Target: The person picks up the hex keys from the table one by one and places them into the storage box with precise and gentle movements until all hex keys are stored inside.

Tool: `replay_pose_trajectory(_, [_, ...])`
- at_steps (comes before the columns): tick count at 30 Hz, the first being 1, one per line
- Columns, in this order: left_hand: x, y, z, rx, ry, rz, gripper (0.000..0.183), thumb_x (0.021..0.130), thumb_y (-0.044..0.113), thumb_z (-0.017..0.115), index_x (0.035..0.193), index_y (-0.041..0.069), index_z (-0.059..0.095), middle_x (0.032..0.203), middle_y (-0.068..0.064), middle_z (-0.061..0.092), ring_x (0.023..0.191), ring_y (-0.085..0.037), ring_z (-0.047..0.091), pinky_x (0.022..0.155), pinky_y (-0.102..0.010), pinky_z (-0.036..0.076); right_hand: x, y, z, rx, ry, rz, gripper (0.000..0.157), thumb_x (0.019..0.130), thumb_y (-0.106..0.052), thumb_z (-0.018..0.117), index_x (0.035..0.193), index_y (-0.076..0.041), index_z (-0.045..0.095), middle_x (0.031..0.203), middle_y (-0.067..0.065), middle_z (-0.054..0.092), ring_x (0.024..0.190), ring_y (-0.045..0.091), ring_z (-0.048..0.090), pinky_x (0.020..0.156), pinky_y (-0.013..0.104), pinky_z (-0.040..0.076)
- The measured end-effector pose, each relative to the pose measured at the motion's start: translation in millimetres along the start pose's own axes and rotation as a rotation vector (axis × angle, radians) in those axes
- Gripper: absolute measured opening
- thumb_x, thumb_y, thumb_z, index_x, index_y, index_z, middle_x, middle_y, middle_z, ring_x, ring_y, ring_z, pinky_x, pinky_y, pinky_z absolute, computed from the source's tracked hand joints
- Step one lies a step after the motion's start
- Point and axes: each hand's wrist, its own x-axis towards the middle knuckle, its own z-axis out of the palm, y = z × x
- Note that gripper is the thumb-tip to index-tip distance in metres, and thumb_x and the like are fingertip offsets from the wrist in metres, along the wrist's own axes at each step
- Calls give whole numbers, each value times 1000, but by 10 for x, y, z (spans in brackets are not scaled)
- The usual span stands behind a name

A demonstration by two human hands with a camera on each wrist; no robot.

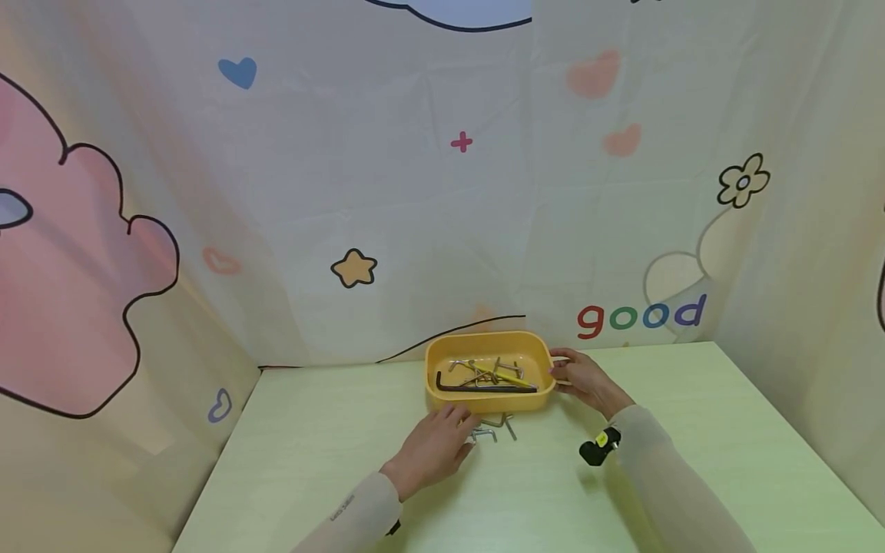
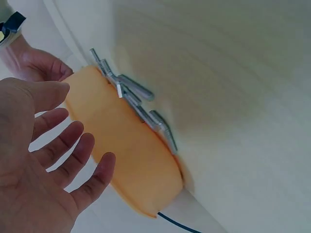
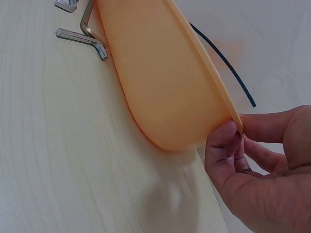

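Observation:
A yellow-orange plastic bin stands at the back of the table with several metal hex keys inside. Among them lie a long black hex key and a thin yellow stick-like piece. My right hand pinches the bin's right-end rim between thumb and fingers, as the right wrist view shows. My left hand hovers at the bin's front left, fingers spread and relaxed, holding nothing in the left wrist view. Several loose silver hex keys lie on the table along the bin's front edge, partly covered by my left hand in the head view.
The pale green table runs up to a printed curtain close behind the bin. More curtain hangs along both sides. A dark device is strapped to my right wrist.

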Motion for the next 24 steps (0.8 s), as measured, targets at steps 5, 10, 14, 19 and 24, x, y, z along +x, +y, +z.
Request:
replay_pose_trajectory(5, [-31, -42, 81, -29, -70, -29, 29, 95, 34, 64, 122, 25, 59, 116, 7, 56, 103, -13, 51, 80, -27, 52, 4, 1, 0, 9, 1, 7, 54, 97, -2, 49, 149, -4, 32, 113, 9, 48, 100, 24, 55, 78, 23, 55])
replay_pose_trajectory(10, [-31, -95, 150, -37, -132, -43, 28, 94, 32, 65, 121, 25, 62, 114, 6, 56, 103, -14, 50, 81, -29, 53, 7, 1, 5, 8, 3, 12, 55, 97, -2, 49, 149, -4, 32, 113, 10, 48, 102, 25, 54, 78, 23, 55])
replay_pose_trajectory(14, [-22, -118, 199, -28, -161, -39, 27, 94, 31, 66, 120, 24, 62, 112, 5, 56, 101, -14, 49, 76, -28, 53, 10, 8, 7, 6, 8, 16, 55, 97, -1, 50, 149, -4, 32, 116, 11, 48, 104, 26, 54, 78, 24, 56])
replay_pose_trajectory(19, [-6, -125, 254, -24, -186, -32, 25, 95, 29, 65, 119, 23, 62, 111, 5, 56, 98, -14, 49, 73, -26, 52, 2, 6, 11, -4, 10, 16, 55, 97, -1, 49, 149, -4, 31, 116, 11, 48, 103, 25, 54, 79, 24, 56])
replay_pose_trajectory(24, [21, -120, 265, -27, -195, -29, 23, 96, 27, 63, 119, 23, 62, 110, 5, 56, 99, -13, 50, 75, -27, 53, -7, -15, 11, -1, 6, 15, 55, 97, -1, 49, 150, -4, 31, 115, 11, 47, 103, 26, 54, 79, 24, 56])
